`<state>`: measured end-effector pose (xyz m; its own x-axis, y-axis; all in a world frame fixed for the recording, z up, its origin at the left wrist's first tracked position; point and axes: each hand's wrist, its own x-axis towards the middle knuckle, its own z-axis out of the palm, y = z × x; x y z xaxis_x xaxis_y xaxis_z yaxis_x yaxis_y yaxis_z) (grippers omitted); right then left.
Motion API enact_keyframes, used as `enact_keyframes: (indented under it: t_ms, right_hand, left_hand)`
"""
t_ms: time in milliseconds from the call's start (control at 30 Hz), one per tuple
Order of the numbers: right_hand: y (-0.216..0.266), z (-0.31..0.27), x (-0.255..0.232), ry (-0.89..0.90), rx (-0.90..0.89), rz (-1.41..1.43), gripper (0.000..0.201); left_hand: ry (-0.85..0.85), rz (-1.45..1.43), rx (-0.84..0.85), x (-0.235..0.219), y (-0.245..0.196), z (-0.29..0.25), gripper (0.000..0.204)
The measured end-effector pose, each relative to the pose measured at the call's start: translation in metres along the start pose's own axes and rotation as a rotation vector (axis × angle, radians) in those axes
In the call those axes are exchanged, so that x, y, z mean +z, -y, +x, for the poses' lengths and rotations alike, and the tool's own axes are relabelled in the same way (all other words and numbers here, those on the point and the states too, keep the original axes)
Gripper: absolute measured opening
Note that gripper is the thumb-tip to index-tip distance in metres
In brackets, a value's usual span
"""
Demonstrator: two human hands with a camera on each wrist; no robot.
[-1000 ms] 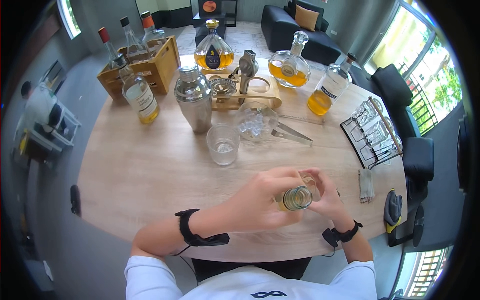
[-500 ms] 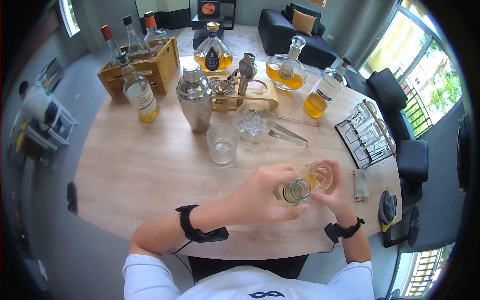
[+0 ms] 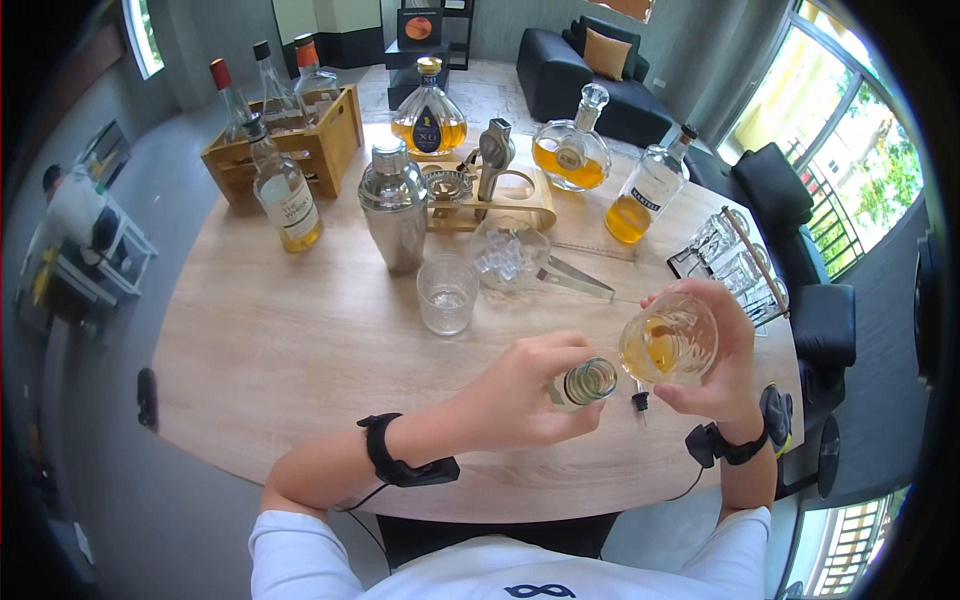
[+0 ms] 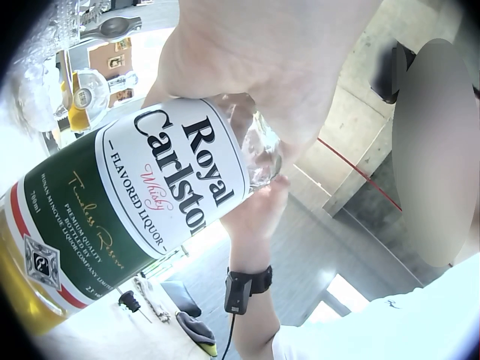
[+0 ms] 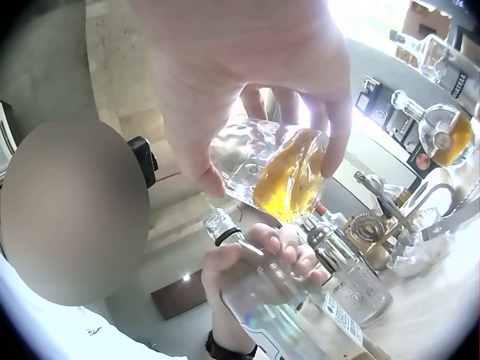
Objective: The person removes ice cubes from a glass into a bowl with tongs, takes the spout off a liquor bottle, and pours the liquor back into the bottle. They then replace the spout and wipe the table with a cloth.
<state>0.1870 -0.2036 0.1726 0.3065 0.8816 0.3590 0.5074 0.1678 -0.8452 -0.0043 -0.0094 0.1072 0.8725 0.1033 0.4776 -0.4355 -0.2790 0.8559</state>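
My left hand point(image 3: 525, 390) grips a whisky bottle point(image 3: 588, 382) by its upper part, its uncovered mouth facing the head camera. The white and green label reads Royal Carlston point(image 4: 180, 165) in the left wrist view. To its right, my right hand point(image 3: 725, 345) holds a cut-glass tumbler point(image 3: 690, 330), tilted, with a little amber liquid in it. Thumb and fingers point(image 5: 337, 131) span the tumbler in the right wrist view, and the bottle's mouth point(image 5: 217, 221) sits just below it. A dark bottle stopper point(image 3: 640, 402) lies on the table between the hands.
Ahead stand an empty tumbler point(image 3: 447, 310), a steel shaker point(image 3: 400, 225), an ice bowl point(image 3: 508, 260) and tongs point(image 3: 580, 280). Several liquor bottles, a wooden crate point(image 3: 325, 150) and a bar-tool stand point(image 3: 535, 212) line the back. A glass rack point(image 3: 745, 250) stands beyond my right hand.
My right hand has carried the tumbler right and up, away from the bottle's mouth, showing the liquid inside and uncovering the stopper. My left hand keeps its grip in nearly the same place.
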Motion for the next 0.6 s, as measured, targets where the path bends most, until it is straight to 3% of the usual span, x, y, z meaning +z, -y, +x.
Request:
enact_keyframes:
  t_ms: [333,600]
  right_hand:
    - [0.026,0.021,0.009,0.066,-0.076,-0.135,0.08]
    - [0.037,0.027,0.012,0.076,-0.182,-0.303,0.079]
  left_hand:
    - [0.022,0.028,-0.027,0.002,-0.002,-0.001,0.018]
    - [-0.067,-0.043,-0.07,0.007,-0.005,-0.002,0.019]
